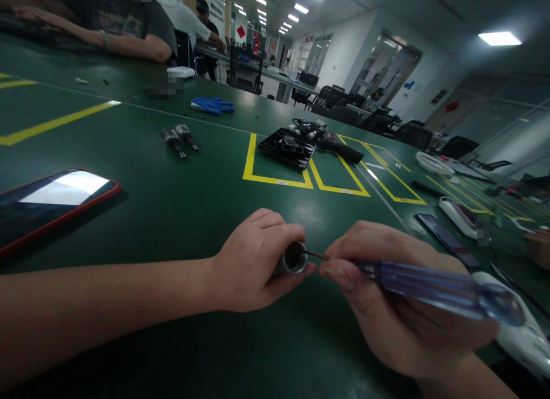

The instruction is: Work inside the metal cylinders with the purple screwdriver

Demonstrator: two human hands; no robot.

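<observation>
My left hand (258, 261) is closed around a hollow metal cylinder (295, 258), its round open end turned toward me. In my right hand (387, 296) lies a screwdriver (429, 284) with a clear bluish handle. Its thin shaft points left, and the tip is at the rim of the cylinder's opening; I cannot tell how far inside it reaches. Both hands are over the green table (180, 227). Farther back on the left, two small metal parts with dark stems (179, 140) lie side by side.
A red-cased phone (60, 201) lies at the left. Beyond are a blue glove (212, 105) and a pile of black parts and cables (307, 138) near yellow tape outlines. A dark phone (447, 238) and white devices (462, 215) lie at the right. Other people sit across the table.
</observation>
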